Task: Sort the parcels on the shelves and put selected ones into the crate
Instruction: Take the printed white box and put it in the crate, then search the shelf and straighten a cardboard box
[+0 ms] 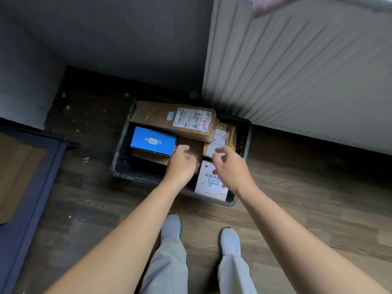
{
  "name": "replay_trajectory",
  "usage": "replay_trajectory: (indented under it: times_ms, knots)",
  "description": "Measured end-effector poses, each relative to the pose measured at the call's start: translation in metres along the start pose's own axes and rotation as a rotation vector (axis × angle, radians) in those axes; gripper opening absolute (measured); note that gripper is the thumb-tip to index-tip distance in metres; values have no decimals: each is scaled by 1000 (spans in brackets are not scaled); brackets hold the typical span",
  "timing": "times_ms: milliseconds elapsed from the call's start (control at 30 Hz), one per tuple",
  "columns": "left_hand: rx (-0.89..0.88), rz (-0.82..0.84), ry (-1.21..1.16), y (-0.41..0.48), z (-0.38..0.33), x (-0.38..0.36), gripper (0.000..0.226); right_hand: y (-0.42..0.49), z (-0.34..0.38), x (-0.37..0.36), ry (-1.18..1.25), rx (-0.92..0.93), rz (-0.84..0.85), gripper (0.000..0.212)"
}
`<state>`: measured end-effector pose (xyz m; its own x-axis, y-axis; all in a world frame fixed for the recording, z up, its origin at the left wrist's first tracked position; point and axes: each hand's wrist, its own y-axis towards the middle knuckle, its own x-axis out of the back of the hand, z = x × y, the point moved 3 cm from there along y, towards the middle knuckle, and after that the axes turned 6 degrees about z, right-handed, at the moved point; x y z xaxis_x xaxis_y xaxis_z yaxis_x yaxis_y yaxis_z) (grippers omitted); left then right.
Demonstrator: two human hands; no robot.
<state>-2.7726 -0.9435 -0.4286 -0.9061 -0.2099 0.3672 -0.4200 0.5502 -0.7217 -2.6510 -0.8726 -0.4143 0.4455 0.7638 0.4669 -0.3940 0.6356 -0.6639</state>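
Note:
A dark grey crate (244,136) stands on the wooden floor and holds several parcels. A long brown carton (161,115) with a white label lies across its far side. A blue box (152,140) sits at the left, a taped yellowish packet (222,134) at the right, and a white box (209,185) with coloured dots in the near right corner. My left hand (180,164) hovers over the crate's middle with loosely curled fingers, holding nothing. My right hand (231,166) hangs above the white box, fingers relaxed and empty.
A white ribbed radiator (307,71) stands on the right behind the crate. A dark blue frame (31,200) with cardboard (19,166) inside lies at the left. A grey wall (116,39) rises at the back. My two shoes (171,225) stand just before the crate.

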Motion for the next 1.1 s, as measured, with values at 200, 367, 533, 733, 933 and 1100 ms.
replay_trajectory:
  times_ms: [200,367,533,733,933,1100]
  knots:
    - [-109,-278,-360,-127,-63,107,35,-91,137,41,217,213,36,26]
    - [-255,-553,-562,-275,-93,174,28,-205,238,51,262,463,201,23]
    - [-337,-830,-674,-421,-93,219,25,-333,312,35,174,740,416,24]
    - [-354,-1193,-731,-591,-48,257,24,-481,362,-16,61,1005,645,26]
    - [-357,-1476,-828,-740,33,257,23,-628,363,-87,0,1134,869,17]
    - [-326,-1665,-823,-868,122,242,23,-768,336,-168,-6,1207,1086,18]
